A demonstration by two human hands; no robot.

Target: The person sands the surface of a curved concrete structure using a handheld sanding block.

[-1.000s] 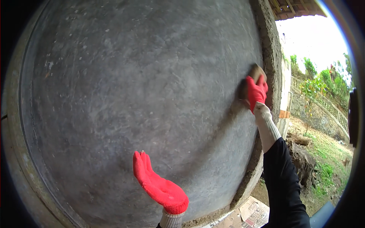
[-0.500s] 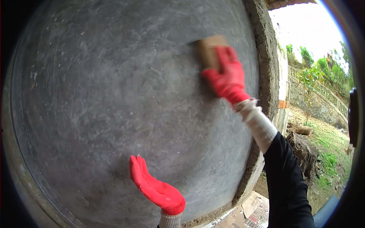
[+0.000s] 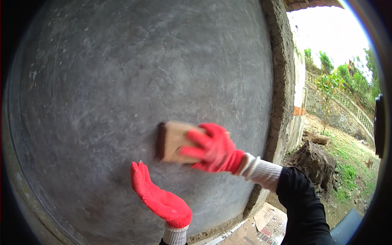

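A dark grey plastered wall [image 3: 102, 81] fills most of the view. My right hand [image 3: 214, 149], in a red glove with a white knitted cuff, grips a tan sanding block [image 3: 174, 141] with a dark brown edge. The block lies against the wall around its middle, slightly blurred by motion. Lower and to the left, my left hand [image 3: 161, 200] wears a matching red glove. Its fingers stretch upward, its palm is turned up, and nothing lies in it. Whether its fingertips touch the wall, I cannot tell.
A rough concrete edge [image 3: 281, 81] borders the wall on the right. Flattened cardboard [image 3: 271, 222] lies on the ground at the wall's foot. Outdoors on the right are a tree stump [image 3: 314, 165], a grassy slope and a railing [image 3: 351, 106].
My right hand has swept the sanding block down and to the left across the wall, from upper right to the middle. My left hand has shifted slightly left, its pose unchanged.
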